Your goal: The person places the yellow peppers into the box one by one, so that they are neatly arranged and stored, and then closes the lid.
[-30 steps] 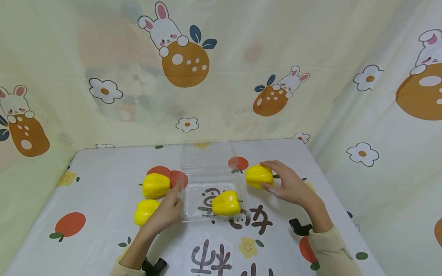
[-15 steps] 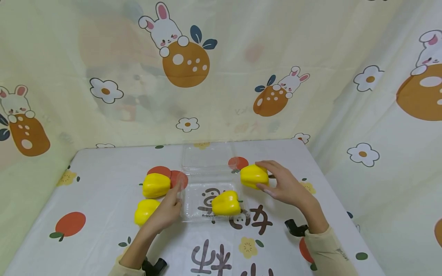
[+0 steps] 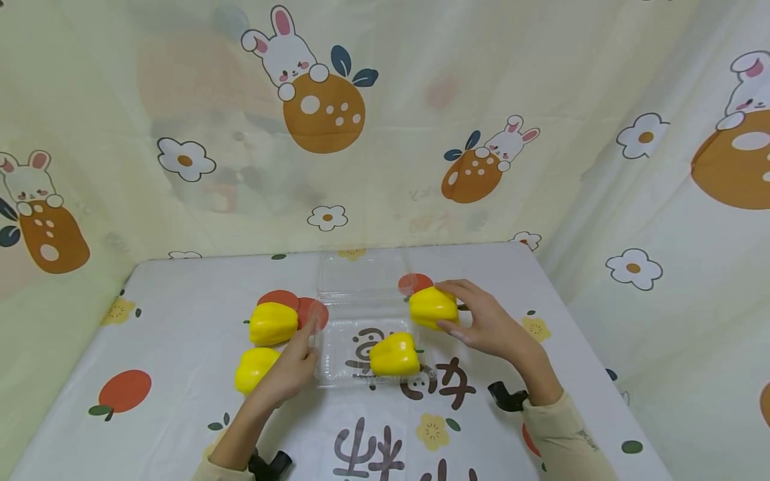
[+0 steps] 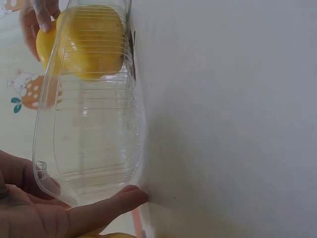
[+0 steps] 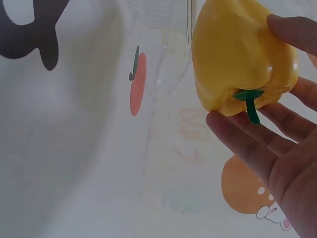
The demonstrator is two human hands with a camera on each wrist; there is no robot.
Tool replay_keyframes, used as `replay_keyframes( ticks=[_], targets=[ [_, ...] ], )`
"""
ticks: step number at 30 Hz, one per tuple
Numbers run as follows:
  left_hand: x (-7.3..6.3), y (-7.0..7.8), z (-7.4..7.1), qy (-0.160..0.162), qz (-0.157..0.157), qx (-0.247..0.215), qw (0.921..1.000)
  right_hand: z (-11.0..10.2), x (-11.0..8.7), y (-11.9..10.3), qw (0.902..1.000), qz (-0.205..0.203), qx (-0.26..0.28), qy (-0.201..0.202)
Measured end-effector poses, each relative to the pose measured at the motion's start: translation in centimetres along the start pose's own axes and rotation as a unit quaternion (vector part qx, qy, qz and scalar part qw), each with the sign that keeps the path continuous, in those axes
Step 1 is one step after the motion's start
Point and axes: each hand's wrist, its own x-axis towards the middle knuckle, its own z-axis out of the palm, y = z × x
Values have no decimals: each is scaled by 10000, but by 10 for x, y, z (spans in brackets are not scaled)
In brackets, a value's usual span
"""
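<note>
My right hand (image 3: 490,324) grips a yellow bell pepper (image 3: 433,308) between thumb and fingers, just beyond the right edge of a clear plastic clamshell box (image 3: 337,377). Its green stem (image 5: 251,109) faces my palm in the right wrist view. Another yellow bell pepper (image 3: 394,355) lies in the right part of the box, stem to the right. With fairly straight fingers, my left hand (image 3: 291,367) touches the box's left end; the left wrist view shows a finger (image 4: 109,208) along its outer wall. Two more yellow bell peppers, one far (image 3: 273,324) and one near (image 3: 255,369), lie left of that hand.
The box's clear lid (image 3: 363,274) lies folded back behind it. A white printed cloth (image 3: 180,427) covers the table. Patterned curtains (image 3: 391,133) stand behind and at the sides. A black wrist mount (image 3: 508,397) sits at the right wrist.
My right hand has moved left, carrying the gripped bell pepper closer to the box. My left hand, the box and the other bell peppers have stayed in place.
</note>
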Motion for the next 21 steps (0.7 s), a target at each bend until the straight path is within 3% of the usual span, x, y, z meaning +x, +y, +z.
replay_keyframes(
  ticks=[21],
  targets=[
    [1, -1, 1, 34, -87, 17, 10000, 10, 14, -4, 9985, -525, -148, 4]
  ],
)
